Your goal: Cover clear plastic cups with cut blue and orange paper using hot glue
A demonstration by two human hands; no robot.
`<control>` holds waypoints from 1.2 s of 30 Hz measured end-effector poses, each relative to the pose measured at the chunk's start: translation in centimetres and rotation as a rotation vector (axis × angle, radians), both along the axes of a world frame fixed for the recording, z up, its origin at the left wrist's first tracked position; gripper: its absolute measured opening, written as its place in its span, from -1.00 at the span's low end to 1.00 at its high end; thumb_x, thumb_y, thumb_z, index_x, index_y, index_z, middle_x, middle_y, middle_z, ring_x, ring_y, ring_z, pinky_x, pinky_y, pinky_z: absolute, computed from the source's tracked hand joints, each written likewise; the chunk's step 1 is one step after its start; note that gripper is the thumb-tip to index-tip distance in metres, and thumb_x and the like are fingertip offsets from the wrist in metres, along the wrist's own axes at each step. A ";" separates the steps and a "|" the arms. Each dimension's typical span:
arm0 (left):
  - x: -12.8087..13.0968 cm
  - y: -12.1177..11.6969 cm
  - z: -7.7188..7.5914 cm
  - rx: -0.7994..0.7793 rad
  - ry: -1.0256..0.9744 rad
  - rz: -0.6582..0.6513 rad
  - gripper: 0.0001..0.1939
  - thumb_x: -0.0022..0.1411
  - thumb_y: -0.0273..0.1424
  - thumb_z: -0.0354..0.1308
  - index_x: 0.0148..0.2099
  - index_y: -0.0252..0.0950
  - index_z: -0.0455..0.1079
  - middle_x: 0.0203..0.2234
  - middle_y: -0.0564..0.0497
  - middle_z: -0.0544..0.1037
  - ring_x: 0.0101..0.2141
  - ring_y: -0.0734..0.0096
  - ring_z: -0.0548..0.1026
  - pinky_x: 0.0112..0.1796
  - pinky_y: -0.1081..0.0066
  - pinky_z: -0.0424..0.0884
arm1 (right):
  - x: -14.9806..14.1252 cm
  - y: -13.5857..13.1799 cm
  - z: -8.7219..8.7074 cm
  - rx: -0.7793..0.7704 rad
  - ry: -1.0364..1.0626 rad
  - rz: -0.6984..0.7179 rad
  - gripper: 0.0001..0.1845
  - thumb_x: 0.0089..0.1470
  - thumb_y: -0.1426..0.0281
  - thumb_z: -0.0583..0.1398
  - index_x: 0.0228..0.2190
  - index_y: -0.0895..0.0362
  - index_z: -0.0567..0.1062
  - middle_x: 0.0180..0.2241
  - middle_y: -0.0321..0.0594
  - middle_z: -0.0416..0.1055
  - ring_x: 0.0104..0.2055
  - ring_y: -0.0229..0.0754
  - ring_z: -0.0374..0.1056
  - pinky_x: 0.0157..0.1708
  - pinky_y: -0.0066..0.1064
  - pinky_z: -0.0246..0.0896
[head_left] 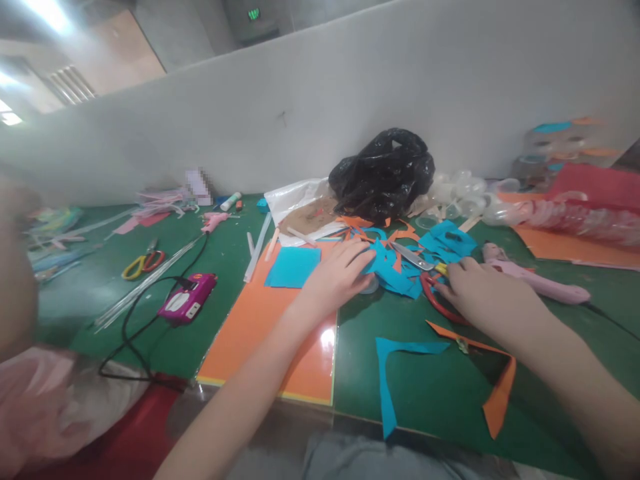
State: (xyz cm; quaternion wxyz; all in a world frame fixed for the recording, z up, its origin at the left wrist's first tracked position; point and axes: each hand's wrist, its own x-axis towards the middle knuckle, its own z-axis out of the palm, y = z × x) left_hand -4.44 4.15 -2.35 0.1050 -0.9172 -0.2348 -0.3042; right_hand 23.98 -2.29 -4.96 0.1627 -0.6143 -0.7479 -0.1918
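My right hand is closed round the red and yellow handles of a pair of scissors, whose blades point left over cut scraps. Reaching across an orange sheet, my left hand has its fingers stretched out at the edge of a heap of blue scraps. Partly hidden below its fingers is a small clear round thing; whether the hand grips it is unclear. A blue square lies on the orange sheet, left of that hand. Nearer me are an L-shaped blue strip and an orange strip.
A black plastic bag sits against the grey partition. Clear plastic cups and a pink glue gun are right. Left lie a purple power adapter, cables, other scissors and another person's arm.
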 end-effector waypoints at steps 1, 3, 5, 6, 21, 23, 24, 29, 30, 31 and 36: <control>0.0 -0.1 0.1 0.007 0.003 -0.001 -0.71 0.43 -0.41 0.12 0.15 -0.31 0.31 0.09 -0.25 0.52 0.19 0.11 0.47 0.16 0.03 0.48 | -0.3 -0.2 0.2 -0.042 -0.090 -0.016 -0.51 0.34 0.27 -0.06 -0.47 0.12 0.53 -0.46 0.12 0.45 -0.42 0.09 0.42 -0.47 -0.11 0.28; 0.0 -0.2 0.4 0.021 0.015 0.000 -0.75 0.43 -0.41 0.11 0.12 -0.28 0.33 0.04 -0.21 0.53 0.13 0.13 0.50 0.12 0.05 0.50 | -1.0 -0.3 1.0 -0.077 -0.233 -0.035 -0.56 0.30 0.31 -0.02 -0.45 0.16 0.55 -0.43 0.13 0.46 -0.38 0.14 0.43 -0.47 -0.12 0.28; -0.1 -0.4 0.7 0.030 0.024 -0.006 -0.77 0.43 -0.41 0.12 0.10 -0.26 0.33 0.01 -0.18 0.54 0.08 0.16 0.52 0.09 0.08 0.50 | -1.6 -0.2 1.8 -0.044 -0.271 -0.038 -0.60 0.27 0.33 0.02 -0.45 0.17 0.56 -0.39 0.15 0.48 -0.32 0.18 0.43 -0.45 -0.10 0.30; -0.2 -0.5 0.8 0.029 0.027 -0.010 -0.77 0.42 -0.41 0.12 0.10 -0.26 0.33 0.00 -0.17 0.54 0.07 0.16 0.52 0.09 0.09 0.50 | -1.8 -0.2 2.0 -0.023 -0.272 -0.042 -0.61 0.26 0.33 0.02 -0.46 0.17 0.56 -0.39 0.16 0.48 -0.31 0.19 0.42 -0.44 -0.09 0.30; -0.1 -0.6 0.6 0.011 0.022 0.009 -0.79 0.42 -0.35 0.12 0.07 -0.23 0.37 -0.03 -0.13 0.57 0.04 0.15 0.48 0.08 0.14 0.41 | -2.4 -0.2 2.2 -0.156 -0.218 -0.160 -0.46 0.30 0.19 0.05 -0.47 0.30 0.60 -0.42 0.29 0.51 -0.30 0.29 0.44 -0.38 -0.08 0.24; -0.1 -0.6 0.6 0.040 0.015 0.010 -0.77 0.42 -0.35 0.13 0.08 -0.25 0.36 -0.03 -0.14 0.58 0.04 0.14 0.48 0.06 0.15 0.41 | -2.3 0.0 2.1 -0.153 -0.218 -0.165 -0.44 0.30 0.16 0.06 -0.49 0.30 0.61 -0.43 0.29 0.52 -0.30 0.27 0.44 -0.36 -0.08 0.23; -0.2 -0.6 0.7 0.051 0.012 0.008 -0.77 0.42 -0.35 0.14 0.08 -0.25 0.36 -0.04 -0.14 0.58 0.04 0.14 0.48 0.06 0.16 0.41 | -2.3 0.1 2.0 -0.144 -0.219 -0.170 -0.43 0.29 0.14 0.07 -0.49 0.30 0.61 -0.44 0.28 0.52 -0.30 0.26 0.44 -0.36 -0.09 0.23; -0.1 -0.6 0.9 0.061 0.022 0.007 -0.79 0.42 -0.37 0.14 0.06 -0.26 0.36 -0.07 -0.12 0.59 0.02 0.16 0.49 0.04 0.17 0.42 | -3.0 0.6 2.7 -0.099 -0.230 -0.197 -0.51 0.32 0.30 0.01 -0.44 0.28 0.61 -0.43 0.20 0.54 -0.30 0.21 0.44 -0.34 -0.15 0.20; -0.1 -0.6 0.9 0.071 0.019 0.004 -0.79 0.41 -0.37 0.14 0.06 -0.27 0.37 -0.08 -0.12 0.60 0.01 0.16 0.50 0.03 0.18 0.43 | -3.2 0.6 3.2 -0.109 -0.221 -0.228 -0.52 0.32 0.35 -0.01 -0.41 0.30 0.61 -0.41 0.20 0.55 -0.28 0.22 0.45 -0.32 -0.15 0.20; -0.1 -0.6 0.9 0.084 0.013 0.000 -0.80 0.41 -0.37 0.15 0.05 -0.28 0.37 -0.08 -0.13 0.60 0.01 0.16 0.50 0.02 0.18 0.43 | -3.3 0.5 3.6 -0.132 -0.211 -0.266 -0.52 0.32 0.38 -0.03 -0.37 0.33 0.61 -0.37 0.21 0.56 -0.25 0.23 0.46 -0.29 -0.14 0.20; 0.0 -0.5 0.9 0.123 -0.003 -0.011 -0.79 0.40 -0.38 0.17 0.04 -0.30 0.36 -0.08 -0.12 0.60 -0.01 0.16 0.51 0.00 0.19 0.47 | -2.8 0.2 4.8 -0.308 -0.136 -0.278 -0.50 0.36 0.37 -0.07 -0.31 0.31 0.61 -0.28 0.20 0.57 -0.11 0.24 0.45 -0.18 -0.14 0.18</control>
